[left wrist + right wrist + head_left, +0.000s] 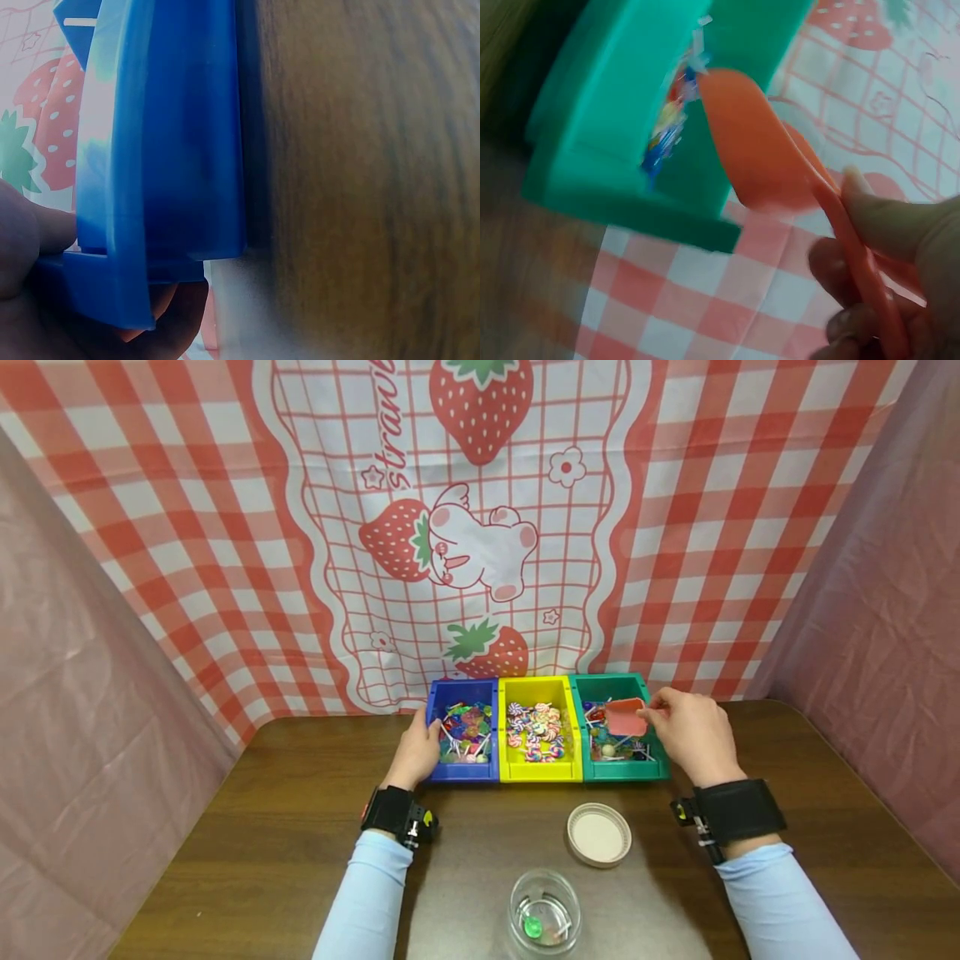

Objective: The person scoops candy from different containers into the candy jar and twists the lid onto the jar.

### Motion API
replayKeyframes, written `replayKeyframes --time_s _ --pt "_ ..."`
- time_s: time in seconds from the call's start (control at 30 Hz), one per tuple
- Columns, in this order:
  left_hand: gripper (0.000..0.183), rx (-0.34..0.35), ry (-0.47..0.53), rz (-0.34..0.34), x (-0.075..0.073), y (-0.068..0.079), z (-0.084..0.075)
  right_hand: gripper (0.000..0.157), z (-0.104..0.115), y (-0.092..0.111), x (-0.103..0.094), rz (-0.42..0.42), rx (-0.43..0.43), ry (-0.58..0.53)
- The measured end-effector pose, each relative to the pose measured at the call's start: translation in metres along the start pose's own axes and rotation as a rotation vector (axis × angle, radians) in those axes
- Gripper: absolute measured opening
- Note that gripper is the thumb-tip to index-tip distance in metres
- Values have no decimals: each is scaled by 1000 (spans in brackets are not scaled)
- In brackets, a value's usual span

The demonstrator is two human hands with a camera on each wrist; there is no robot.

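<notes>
My left hand (416, 750) grips the outer side of the blue bin (465, 772), with the thumb and fingers on either side of its rim in the left wrist view. The right hand (693, 731) holds a coral-pink scoop (754, 142) by its handle. That scoop hangs over the green bin (626, 771), its blade tilted and no candy visible on it. Small lollipops and clear coloured pieces (611, 747) lie in the green bin. A yellow bin (542, 772) with swirl lollipops (534, 731) joins the two others.
In front of the bins stands a glass jar (544, 914) with a green lollipop (532, 927) and something pale inside. A round cream lid (599, 835) lies between jar and bins on the wooden table (300, 827). A checked strawberry cloth (697, 568) hangs behind.
</notes>
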State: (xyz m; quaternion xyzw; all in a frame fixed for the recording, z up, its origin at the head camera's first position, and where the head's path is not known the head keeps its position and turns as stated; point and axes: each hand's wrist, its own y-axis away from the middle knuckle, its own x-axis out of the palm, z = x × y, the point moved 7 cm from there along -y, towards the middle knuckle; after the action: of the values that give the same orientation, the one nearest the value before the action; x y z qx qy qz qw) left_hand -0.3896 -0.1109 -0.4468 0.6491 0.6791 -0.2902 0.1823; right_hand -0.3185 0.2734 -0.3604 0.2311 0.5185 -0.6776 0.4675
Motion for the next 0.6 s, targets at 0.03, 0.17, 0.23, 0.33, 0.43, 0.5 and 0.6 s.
replayKeyframes --time_s 0.03,0.17,0.23,0.33,0.43,0.5,0.6 --pt "43 -2 -1 1 0 0 0 22 1 0 -1 -31 -14 14" --pt "44 -11 -8 9 1 -1 2 17 4 1 0 -107 -30 64" --pt "45 -17 -6 15 2 -1 2 17 5 2 3 -112 -27 77" --pt "47 -22 -5 20 1 -1 2 16 8 3 9 -123 -39 83" --pt "47 -21 -5 21 1 -1 2 16 9 4 14 -141 -49 81" --pt "47 -17 -6 20 1 -1 1 15 8 4 18 -142 -50 78" --pt "47 -9 -7 17 0 -1 0 13 6 4 25 -106 -46 72"
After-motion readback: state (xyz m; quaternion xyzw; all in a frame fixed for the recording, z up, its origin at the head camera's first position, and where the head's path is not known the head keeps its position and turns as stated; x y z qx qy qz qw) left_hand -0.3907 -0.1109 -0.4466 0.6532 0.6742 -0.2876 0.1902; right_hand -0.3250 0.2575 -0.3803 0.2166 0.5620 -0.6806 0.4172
